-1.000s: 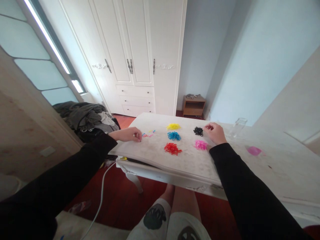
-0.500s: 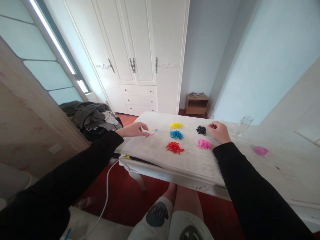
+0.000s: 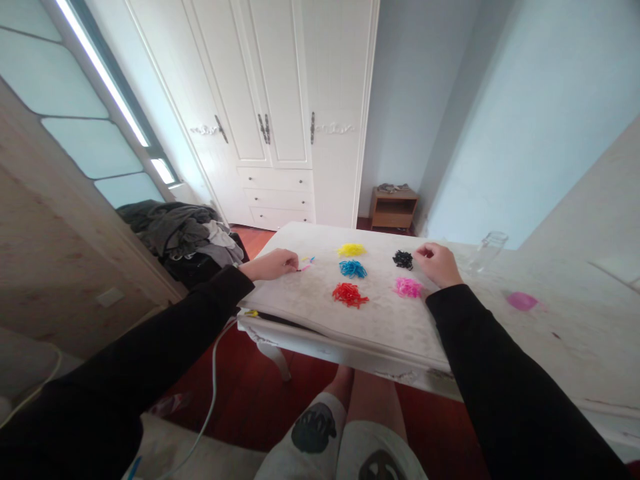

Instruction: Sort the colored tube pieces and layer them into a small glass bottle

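Observation:
My left hand rests at the left of the white table, its fingertips pinched together at a few loose coloured strips. What it pinches, if anything, is too small to make out. Just right of the black pile of rubber-band-like strips, my right hand is closed, thumb against fingers, with its contents hidden. Near its wrist lies a pink pile. Between my hands are a yellow pile, a blue pile and a red pile.
A clear glass jar and a flat pink-purple item stand to the right. Dark clothes are heaped left of the table. Behind are a white wardrobe and a small wooden nightstand. A white cable hangs below.
My left hand has shifted slightly right and down, and its parted fingers have closed at the loose strips. My right hand stays almost still beside the black pile.

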Motion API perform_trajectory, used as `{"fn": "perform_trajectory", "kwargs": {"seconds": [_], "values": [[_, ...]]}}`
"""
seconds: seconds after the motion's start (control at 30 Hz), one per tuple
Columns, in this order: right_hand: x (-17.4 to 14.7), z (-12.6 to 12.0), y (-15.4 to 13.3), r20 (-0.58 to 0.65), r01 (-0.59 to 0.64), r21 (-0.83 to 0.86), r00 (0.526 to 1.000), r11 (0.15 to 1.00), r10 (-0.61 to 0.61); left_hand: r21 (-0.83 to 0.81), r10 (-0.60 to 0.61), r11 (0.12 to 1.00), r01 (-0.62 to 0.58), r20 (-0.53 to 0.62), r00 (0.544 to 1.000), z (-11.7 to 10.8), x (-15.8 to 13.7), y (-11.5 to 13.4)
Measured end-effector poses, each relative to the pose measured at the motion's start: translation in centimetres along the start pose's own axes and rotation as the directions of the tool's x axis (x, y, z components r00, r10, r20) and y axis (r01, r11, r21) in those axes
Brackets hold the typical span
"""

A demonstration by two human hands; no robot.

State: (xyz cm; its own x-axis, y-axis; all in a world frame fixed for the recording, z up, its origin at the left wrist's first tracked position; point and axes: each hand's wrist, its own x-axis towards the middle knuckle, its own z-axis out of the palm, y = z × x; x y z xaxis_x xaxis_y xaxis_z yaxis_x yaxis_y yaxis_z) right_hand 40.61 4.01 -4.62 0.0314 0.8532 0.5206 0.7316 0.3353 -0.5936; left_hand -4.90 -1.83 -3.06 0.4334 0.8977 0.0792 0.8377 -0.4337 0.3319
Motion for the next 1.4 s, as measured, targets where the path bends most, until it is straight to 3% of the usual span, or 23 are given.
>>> {"fn": "perform_trajectory", "kwargs": {"seconds": [0.27,0.5,0.7,0.9,1.03,1.23,1.4], "values": [[-0.1,-0.2,-0.3,0.01,-0.013,0.008,1.0,1.0,0.013,-0.032,0.035,0.999,-0.037,-0.05,0.998,0.0,-0.1,0.7],[-0.1,-0.3,-0.7,0.001,-0.009,-0.009,1.0,1.0,0.009,-0.232,0.064,0.968,-0.096,-0.141,0.988,0.2,0.7,1.6],[-0.1,-0.3,-0.7,0.012,-0.02,-0.004,1.0,1.0,0.02,-0.381,0.089,0.912,-0.15,-0.174,0.981,0.9,3.7,4.4],[-0.1,-0.4,-0.9,0.002,0.032,0.053,0.999,0.998,-0.032,-0.428,0.226,0.837,-0.341,-0.297,0.928,2.5,10.7,9.1],[-0.2,-0.5,-1.4,0.021,0.107,0.102,0.994,0.989,-0.109,-0.38,0.278,0.803,-0.458,-0.441,0.853,4.1,14.3,11.7],[-0.5,-0.4,-2.9,0.207,0.19,0.16,0.953,0.969,-0.221,-0.317,0.373,0.774,-0.548,-0.471,0.799,5.6,13.9,12.4],[-1.1,-0.5,-4.4,0.262,0.285,0.198,0.907,0.938,-0.33,-0.302,0.447,0.749,-0.589,-0.425,0.787,5.8,12.8,12.6]]}}
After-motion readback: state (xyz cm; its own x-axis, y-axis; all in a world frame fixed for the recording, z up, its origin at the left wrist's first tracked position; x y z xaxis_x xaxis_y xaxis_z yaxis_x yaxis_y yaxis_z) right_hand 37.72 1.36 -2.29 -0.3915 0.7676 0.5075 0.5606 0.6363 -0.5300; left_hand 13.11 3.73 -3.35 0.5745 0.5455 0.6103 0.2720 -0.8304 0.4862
